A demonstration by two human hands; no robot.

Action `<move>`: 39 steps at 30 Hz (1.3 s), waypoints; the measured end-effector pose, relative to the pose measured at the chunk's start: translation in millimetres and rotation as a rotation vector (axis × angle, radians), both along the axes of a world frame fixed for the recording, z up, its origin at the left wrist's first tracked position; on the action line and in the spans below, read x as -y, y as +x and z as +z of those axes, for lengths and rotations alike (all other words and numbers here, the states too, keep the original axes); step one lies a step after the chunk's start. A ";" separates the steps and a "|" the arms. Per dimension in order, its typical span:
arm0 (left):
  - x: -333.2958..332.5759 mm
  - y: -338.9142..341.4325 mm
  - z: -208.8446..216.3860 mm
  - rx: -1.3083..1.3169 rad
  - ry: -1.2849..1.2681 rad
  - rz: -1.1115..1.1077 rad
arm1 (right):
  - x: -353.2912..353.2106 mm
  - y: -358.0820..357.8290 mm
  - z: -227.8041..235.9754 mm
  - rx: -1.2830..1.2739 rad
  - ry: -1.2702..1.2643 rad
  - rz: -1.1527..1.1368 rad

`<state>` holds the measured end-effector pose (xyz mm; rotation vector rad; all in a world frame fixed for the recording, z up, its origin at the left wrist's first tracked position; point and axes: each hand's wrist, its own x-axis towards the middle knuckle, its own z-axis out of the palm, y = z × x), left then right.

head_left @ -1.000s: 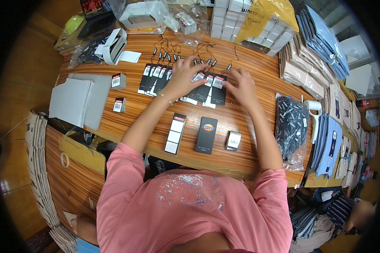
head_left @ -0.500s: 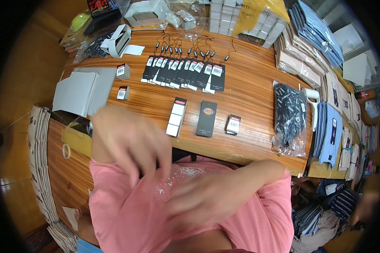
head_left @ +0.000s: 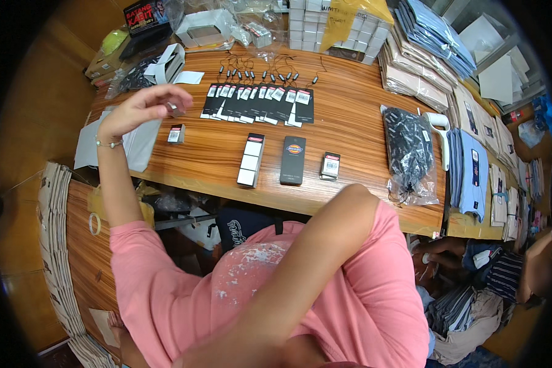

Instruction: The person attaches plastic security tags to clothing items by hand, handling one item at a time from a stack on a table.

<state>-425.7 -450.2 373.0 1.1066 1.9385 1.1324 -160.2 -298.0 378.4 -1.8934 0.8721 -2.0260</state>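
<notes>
My left hand, with a thin bracelet at the wrist, reaches over the left of the table. Its fingers are curved and apart at a small stack of labels, which they partly cover; contact is unclear. Just nearer lies another small label stack. My right arm is bent across my chest toward the lower edge, and its hand is out of the picture. Along the table's front stand a stack of white-panelled strips, a stack of black hang tags and a small stack of barcode labels.
A row of black tags with strings lies at the back. A clear bag of black string fasteners and a white tape-roller-like tool are at right, beside folded packed garments. White boxes stand behind. White sheets lie at left.
My left hand has moved from before my chest, forward and left to the small label stack. My right hand has swung down out of view. The view has shifted slightly.
</notes>
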 end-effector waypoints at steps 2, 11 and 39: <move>6.4 2.3 5.4 -0.071 0.124 0.121 | -26.8 -22.9 -8.5 -0.054 0.068 -0.139; -92.6 59.8 -98.5 -0.668 -0.158 0.093 | -207.0 -92.1 -139.0 0.287 1.077 -1.520; -168.9 95.3 -142.2 0.348 0.214 0.498 | -195.7 -95.5 -160.1 0.897 0.595 -1.279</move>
